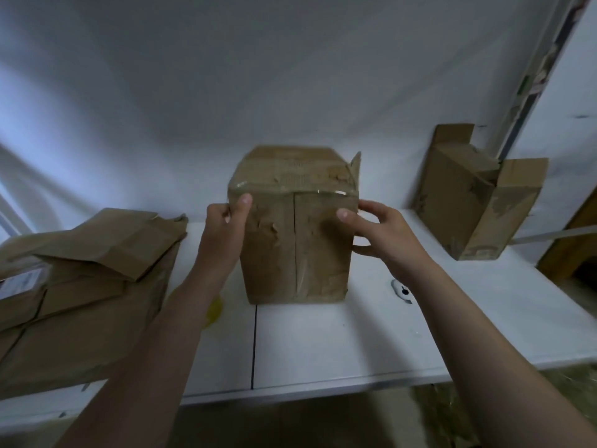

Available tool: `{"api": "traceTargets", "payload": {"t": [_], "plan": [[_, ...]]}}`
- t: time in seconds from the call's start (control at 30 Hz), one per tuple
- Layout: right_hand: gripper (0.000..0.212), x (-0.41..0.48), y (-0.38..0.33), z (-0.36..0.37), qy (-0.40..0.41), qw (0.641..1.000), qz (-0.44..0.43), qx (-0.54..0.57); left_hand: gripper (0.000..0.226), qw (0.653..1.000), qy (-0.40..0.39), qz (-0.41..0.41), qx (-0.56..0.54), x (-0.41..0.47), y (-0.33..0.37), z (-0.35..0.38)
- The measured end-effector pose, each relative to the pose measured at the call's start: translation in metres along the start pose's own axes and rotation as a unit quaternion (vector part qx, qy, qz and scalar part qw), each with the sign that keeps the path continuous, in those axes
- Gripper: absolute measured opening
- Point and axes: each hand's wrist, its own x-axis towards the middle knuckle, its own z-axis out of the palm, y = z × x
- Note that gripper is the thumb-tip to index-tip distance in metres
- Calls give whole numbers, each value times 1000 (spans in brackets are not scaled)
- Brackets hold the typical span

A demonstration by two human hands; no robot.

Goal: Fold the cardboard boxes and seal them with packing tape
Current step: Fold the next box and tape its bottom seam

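Fig. 1. From my remote station, a yellow object [214,310] at 7 o'clock of the cardboard box [295,240] is mostly hidden behind the left forearm [174,334]. A small white-and-black item [402,291] at 4 o'clock is too blurred to name. The box stands upright mid-desk [323,344], creased, with a vertical seam down its near face and clear tape [332,193] along the top edge (one flap corner [355,164] pokes up at 1 o'clock). Left hand [226,227] and right hand [378,234] grip its side edges, thumbs on the near face. Flattened cartons [80,286] lie at 8 o'clock, cut off by the frame. An open carton [475,195] stands at 2 o'clock.
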Motion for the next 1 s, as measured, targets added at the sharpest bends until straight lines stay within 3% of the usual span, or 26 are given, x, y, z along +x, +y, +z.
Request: {"api": "traceTargets", "payload": {"t": [0.1,0.17,0.3,0.5,0.57,0.7,0.87,1.0], "plan": [[51,-4,-8,0,48,999,20,3,79,1000,-5,7,-6,-5,1,-4],[53,-6,-17,-2,67,997,26,-14,67,999,-6,27,23,-9,7,-8],[48,-10,-29,2,52,995,32,-78,38,995,68,49,53,-18,11,-8],[34,-11,-26,0,128,968,-94,-192,13,988,84,124,22,-37,15,2],[33,-10,-19,-5,141,973,-106,-150,21,989,61,134,-7,-36,11,3],[59,-10,8,-5,117,984,-64,-117,59,994,-30,103,13,-29,-7,7],[78,-9,35,1,139,978,-67,-143,55,995,10,62,72,-34,-18,16],[86,-11,40,-2,139,963,-96,-208,54,990,36,87,108,-37,-26,16]]}}
